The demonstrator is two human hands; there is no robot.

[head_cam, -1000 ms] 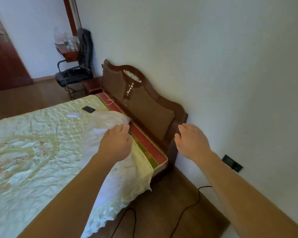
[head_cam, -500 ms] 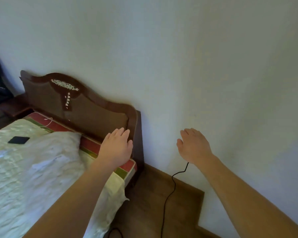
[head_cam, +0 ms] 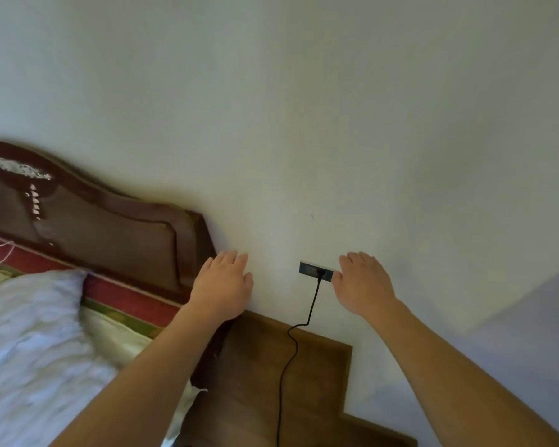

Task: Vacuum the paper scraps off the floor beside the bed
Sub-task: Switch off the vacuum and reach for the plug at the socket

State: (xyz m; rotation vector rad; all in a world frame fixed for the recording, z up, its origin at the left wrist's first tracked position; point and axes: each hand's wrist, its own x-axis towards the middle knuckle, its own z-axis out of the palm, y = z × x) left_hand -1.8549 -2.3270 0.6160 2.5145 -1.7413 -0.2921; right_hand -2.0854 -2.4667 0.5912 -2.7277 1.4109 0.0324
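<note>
Both the left hand [head_cam: 221,285] and right hand [head_cam: 363,285] hover spread and empty near the dark rectangular wall socket [head_cam: 315,271]. Its thin black cord [head_cam: 284,375] looks light and limp; grip the stiff plug, not the cord. No scraps or vacuum visible.

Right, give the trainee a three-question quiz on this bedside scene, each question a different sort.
1. True or false: the black cord is plugged into the wall socket.
2. Which hand is nearer the socket?
A) left hand
B) right hand
3. Fill in: the cord runs down from the wall to the wooden ____.

Key:
1. True. The plug sits in the socket.
2. B. Its thumb side is right beside the socket; both hands are open and hold nothing.
3. floor.
</note>
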